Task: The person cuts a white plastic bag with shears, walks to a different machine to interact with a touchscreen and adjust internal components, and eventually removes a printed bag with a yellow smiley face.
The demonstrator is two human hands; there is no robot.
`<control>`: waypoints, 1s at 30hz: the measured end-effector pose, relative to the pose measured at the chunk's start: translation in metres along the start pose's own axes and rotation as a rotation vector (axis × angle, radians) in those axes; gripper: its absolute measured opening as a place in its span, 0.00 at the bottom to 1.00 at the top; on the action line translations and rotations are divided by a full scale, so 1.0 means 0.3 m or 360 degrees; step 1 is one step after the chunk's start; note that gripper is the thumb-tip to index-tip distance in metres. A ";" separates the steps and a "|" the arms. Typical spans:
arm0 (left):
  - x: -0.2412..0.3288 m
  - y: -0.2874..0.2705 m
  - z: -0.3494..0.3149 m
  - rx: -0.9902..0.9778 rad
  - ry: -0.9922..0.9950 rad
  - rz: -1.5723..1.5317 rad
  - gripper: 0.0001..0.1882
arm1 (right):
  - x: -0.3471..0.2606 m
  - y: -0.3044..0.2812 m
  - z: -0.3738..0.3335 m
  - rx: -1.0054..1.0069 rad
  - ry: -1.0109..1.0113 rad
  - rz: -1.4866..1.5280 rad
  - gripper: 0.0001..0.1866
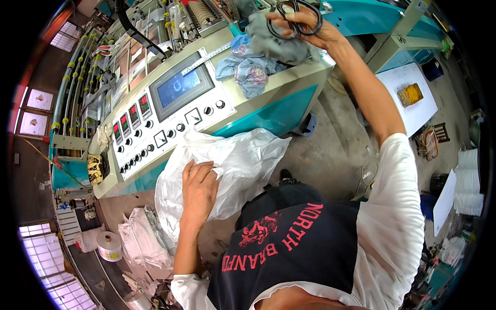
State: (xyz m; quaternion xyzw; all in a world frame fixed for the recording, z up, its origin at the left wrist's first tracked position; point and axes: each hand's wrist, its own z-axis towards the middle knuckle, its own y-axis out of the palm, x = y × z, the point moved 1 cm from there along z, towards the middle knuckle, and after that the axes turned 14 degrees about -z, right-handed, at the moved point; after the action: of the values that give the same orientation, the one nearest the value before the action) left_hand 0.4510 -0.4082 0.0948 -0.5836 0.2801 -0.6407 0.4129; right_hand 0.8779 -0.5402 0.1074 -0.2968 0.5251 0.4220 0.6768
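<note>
My right hand [311, 27] is raised at the machine's far right corner, its fingers closed about the black loop handles of a pair of scissors [318, 20]. The blades cannot be made out. Just below and left of that hand, a blurred grey rag [276, 44] lies over a crumpled light-blue cloth [245, 70] on the machine top. My left hand [200, 187] has its fingers bent over a crumpled white plastic sheet [237, 165], gripping it. This sheet hangs between my body and the machine's front, and its folds hide some of the fingertips.
Ahead stands a teal and cream machine with a control panel [168, 126], a screen [178, 88] and knobs. White sacks [144, 235] and a thread cone [109, 246] are at lower left. On the right, a white board [421, 111] carries a yellow block [411, 94].
</note>
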 end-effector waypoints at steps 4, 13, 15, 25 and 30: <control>0.018 -0.026 -0.017 0.0087 -0.0077 0.0093 0.05 | 0.081 -0.103 0.213 0.0347 -0.0233 0.0964 0.09; -0.033 -0.096 -0.010 0.0301 -0.0373 -0.0112 0.06 | -0.062 0.328 -0.330 -0.0659 -0.0151 -0.0800 0.26; -0.020 -0.124 -0.003 0.0336 -0.0373 -0.0133 0.07 | -0.012 0.378 -0.406 -0.0988 0.0094 -0.1017 0.32; 0.011 -0.087 0.229 0.0041 0.0004 -0.0158 0.08 | 0.086 0.481 -0.617 -0.0620 -0.0177 -0.2229 0.38; 0.026 -0.061 0.259 0.0054 0.0133 -0.0085 0.08 | 0.043 0.478 -0.624 -0.0651 -0.0136 -0.2229 0.35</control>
State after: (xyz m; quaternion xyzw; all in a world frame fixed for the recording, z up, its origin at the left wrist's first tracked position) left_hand 0.5237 -0.3962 0.1269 -0.5566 0.2703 -0.6800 0.3934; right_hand 0.6663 -0.6281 0.0501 -0.6667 0.0961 -0.0089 0.7390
